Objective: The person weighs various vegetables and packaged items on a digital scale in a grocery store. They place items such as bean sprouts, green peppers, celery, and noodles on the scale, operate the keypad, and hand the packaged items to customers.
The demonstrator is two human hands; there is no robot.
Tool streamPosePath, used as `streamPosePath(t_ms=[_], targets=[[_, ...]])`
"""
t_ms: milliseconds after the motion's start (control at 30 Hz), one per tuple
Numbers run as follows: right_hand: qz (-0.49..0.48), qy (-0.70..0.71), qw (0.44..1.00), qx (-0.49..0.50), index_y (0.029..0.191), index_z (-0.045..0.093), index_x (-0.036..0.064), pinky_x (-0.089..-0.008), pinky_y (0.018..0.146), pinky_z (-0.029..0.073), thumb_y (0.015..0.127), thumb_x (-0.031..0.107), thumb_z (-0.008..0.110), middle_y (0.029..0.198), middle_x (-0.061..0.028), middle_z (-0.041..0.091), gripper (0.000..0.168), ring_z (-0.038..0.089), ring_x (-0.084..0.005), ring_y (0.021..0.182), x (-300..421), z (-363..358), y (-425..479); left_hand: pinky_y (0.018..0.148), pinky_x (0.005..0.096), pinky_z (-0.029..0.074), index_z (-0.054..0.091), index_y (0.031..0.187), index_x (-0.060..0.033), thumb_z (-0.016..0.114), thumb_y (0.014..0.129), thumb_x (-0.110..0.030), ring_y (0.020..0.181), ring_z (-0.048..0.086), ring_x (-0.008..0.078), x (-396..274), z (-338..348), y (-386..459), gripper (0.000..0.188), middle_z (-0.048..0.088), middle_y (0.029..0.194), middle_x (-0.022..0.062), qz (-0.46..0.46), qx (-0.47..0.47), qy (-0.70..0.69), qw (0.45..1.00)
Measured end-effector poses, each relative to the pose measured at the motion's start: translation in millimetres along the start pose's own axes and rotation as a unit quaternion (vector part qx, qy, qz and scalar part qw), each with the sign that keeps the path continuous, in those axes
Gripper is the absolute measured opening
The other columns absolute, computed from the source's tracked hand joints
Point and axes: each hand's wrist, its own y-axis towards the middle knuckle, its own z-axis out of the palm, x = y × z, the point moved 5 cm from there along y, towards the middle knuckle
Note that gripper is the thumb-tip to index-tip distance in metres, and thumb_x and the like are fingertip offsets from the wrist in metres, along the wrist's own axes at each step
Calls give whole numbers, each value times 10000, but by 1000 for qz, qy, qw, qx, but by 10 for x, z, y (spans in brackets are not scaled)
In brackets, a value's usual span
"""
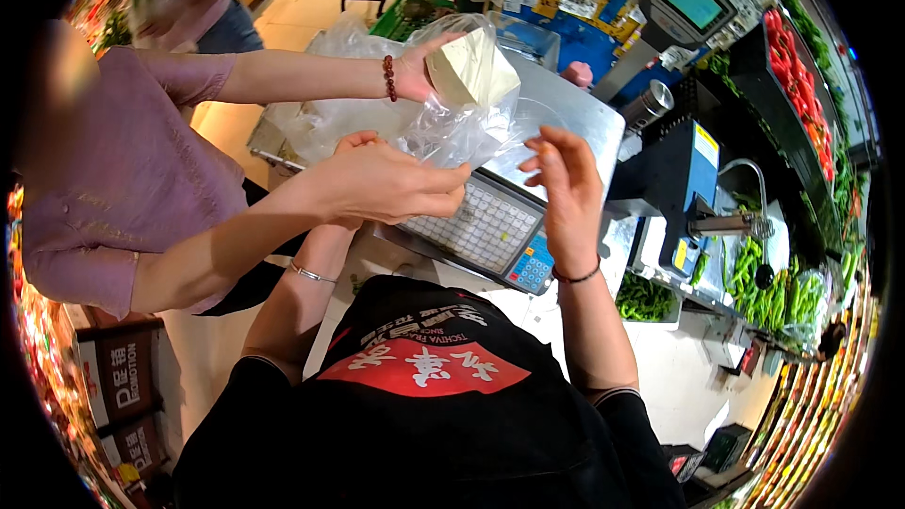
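My right hand point(571, 187) is raised over the right end of the scale's keypad point(488, 226). Its fingers are apart and slightly curled, with nothing visible in them. My left hand point(358, 141) is mostly hidden behind a co-worker's hand point(396, 180), and only some fingertips show above it. What it holds cannot be seen. The co-worker's other hand point(417, 74) supports a pale cream-coloured block point(466, 71) inside a clear plastic bag point(459, 131). The bag's loose end hangs over the steel weighing plate point(580, 109), near the co-worker's nearer fingers.
A person in a mauve top point(134, 177) stands close on my left. The scale's display point(693, 3) rises on a post at the back right. A blue machine point(696, 191), green peppers point(763, 283) and red peppers point(799, 85) are to the right. A green basket point(417, 10) stands behind.
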Motion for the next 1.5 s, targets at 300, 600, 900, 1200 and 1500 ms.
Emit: streamPosePath(t_ms=[300, 600, 900, 1200, 1500], targets=[[83, -313, 946, -16, 963, 565, -72, -245, 510, 436, 849, 325, 695, 726, -64, 620, 433, 564, -125, 572, -573, 12, 678, 960, 381, 431, 515, 1104, -116, 553, 904, -216, 1039, 538, 180, 217, 263, 520, 227, 521, 1165, 9, -4, 71, -39, 997], [110, -105, 988, -38, 775, 593, -7, -252, 530, 403, 878, 147, 609, 676, -22, 588, 187, 512, -99, 559, -639, -152, 739, 723, 297, 476, 469, 1149, -81, 629, 889, -312, 939, 559, 149, 90, 544, 530, 383, 563, 1056, 65, -114, -22, -152, 982], [119, 121, 981, -95, 810, 578, 27, -249, 532, 418, 893, 137, 532, 712, -57, 598, 145, 497, -107, 542, -402, -145, 1013, 605, 262, 432, 558, 1139, -68, 655, 861, -342, 766, 532, 102, -198, 216, 1107, 402, 576, 973, 17, -115, -191, 10, 975], [128, 186, 968, -113, 898, 529, 11, -341, 582, 519, 872, 94, 513, 788, -84, 563, 89, 588, -192, 645, -247, -523, 1527, 458, 264, 375, 609, 851, -19, 626, 867, -219, 515, 472, 109, -709, 247, 1628, 201, 525, 657, 12, 4, -141, 52, 989], [143, 207, 959, -130, 974, 508, -20, -360, 621, 540, 941, 196, 522, 825, -101, 576, 218, 584, -203, 683, -272, -689, 1667, 470, 213, 339, 642, 972, -40, 609, 889, -247, 545, 432, 69, -1718, 520, 1712, 226, 515, 725, -30, 94, -66, 26, 993]])
